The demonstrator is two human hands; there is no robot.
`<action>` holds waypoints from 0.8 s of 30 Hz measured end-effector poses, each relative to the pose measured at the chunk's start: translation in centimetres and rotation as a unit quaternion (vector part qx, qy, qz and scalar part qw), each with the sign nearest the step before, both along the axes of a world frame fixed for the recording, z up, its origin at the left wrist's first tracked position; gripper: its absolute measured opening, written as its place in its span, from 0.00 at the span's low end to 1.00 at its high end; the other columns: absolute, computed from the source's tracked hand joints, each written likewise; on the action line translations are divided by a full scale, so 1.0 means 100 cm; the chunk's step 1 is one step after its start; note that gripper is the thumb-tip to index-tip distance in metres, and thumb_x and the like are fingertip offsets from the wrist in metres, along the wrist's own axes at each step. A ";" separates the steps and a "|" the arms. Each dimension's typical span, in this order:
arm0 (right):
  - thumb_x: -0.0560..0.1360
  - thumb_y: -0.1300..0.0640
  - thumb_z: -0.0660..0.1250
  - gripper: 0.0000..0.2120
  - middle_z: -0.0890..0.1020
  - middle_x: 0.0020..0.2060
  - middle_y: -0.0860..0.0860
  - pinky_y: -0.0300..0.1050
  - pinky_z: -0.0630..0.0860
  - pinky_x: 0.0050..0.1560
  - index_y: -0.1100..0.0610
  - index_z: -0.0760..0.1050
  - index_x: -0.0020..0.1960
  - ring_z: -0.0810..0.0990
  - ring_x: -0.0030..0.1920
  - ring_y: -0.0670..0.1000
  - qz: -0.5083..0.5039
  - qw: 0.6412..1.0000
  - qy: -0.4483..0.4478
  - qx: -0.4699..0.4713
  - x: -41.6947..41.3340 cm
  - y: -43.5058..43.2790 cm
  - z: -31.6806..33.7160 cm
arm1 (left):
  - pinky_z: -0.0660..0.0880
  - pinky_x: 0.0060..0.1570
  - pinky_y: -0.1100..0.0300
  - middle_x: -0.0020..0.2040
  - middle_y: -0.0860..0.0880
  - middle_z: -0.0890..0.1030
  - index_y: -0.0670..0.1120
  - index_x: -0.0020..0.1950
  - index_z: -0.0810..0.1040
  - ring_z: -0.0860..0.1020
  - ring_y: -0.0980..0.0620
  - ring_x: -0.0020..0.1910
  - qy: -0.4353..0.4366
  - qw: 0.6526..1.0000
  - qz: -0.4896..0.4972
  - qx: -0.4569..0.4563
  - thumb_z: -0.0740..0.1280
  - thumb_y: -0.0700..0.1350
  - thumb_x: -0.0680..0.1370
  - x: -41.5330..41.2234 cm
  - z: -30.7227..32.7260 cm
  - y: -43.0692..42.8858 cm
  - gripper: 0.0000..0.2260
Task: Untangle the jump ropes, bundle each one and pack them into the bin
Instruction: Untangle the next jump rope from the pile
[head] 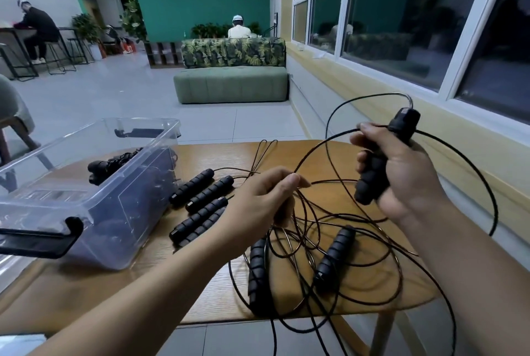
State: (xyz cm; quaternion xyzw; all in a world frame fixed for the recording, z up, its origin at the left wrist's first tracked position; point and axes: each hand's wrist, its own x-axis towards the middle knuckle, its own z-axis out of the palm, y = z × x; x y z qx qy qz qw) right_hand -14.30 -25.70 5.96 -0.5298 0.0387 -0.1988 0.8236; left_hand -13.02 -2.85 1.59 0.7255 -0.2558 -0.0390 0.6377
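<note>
1. The clear plastic bin (120, 212) runs off the left edge. Through its scuffed wall the black bundle (111, 165) inside shows only partly.
2. The left grip (258, 200) covers the tangled thin black cords (329, 229) it pinches; which strands cannot be told.
3. The right grip (401, 172) hides the middle of the black ribbed foam handle (370, 180).
4. Cord loops leave the bottom edge.

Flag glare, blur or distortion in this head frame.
Head view: wide-angle distortion bows the window frame and table edge; dark panes mirror the room; clear bin shows glare streaks; raised handle looks slightly soft; cords on the table read sharp.
</note>
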 end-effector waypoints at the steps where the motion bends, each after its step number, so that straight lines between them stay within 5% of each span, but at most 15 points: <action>1: 0.79 0.55 0.75 0.14 0.87 0.44 0.53 0.40 0.78 0.39 0.59 0.82 0.62 0.80 0.36 0.47 0.014 1.000 0.006 -0.010 -0.001 0.003 -0.002 | 0.69 0.34 0.57 0.32 0.45 0.75 0.46 0.58 0.83 0.72 0.48 0.31 -0.006 1.000 0.009 0.001 0.62 0.49 0.88 0.000 0.002 -0.002 0.12; 11: 0.79 0.58 0.76 0.06 0.87 0.40 0.56 0.54 0.79 0.44 0.61 0.84 0.52 0.81 0.36 0.55 0.092 0.974 0.023 -0.207 -0.009 0.041 -0.029 | 0.65 0.30 0.57 0.32 0.43 0.73 0.43 0.54 0.80 0.69 0.48 0.29 0.016 1.000 0.016 -0.009 0.64 0.52 0.87 -0.011 -0.011 -0.006 0.13; 19: 0.79 0.55 0.76 0.13 0.87 0.40 0.51 0.39 0.76 0.33 0.62 0.82 0.58 0.80 0.34 0.47 -0.008 0.996 0.034 -0.080 0.001 0.002 -0.011 | 0.79 0.43 0.57 0.39 0.43 0.80 0.37 0.58 0.82 0.80 0.47 0.39 0.054 0.997 -0.027 -0.048 0.65 0.42 0.86 -0.018 -0.022 0.002 0.09; 24: 0.79 0.56 0.76 0.11 0.86 0.41 0.53 0.40 0.77 0.35 0.60 0.82 0.58 0.79 0.34 0.48 0.060 0.994 0.041 -0.078 -0.003 0.011 -0.015 | 0.79 0.48 0.51 0.40 0.44 0.82 0.38 0.57 0.82 0.81 0.47 0.41 0.035 0.997 0.019 -0.073 0.66 0.41 0.85 -0.018 -0.023 0.007 0.08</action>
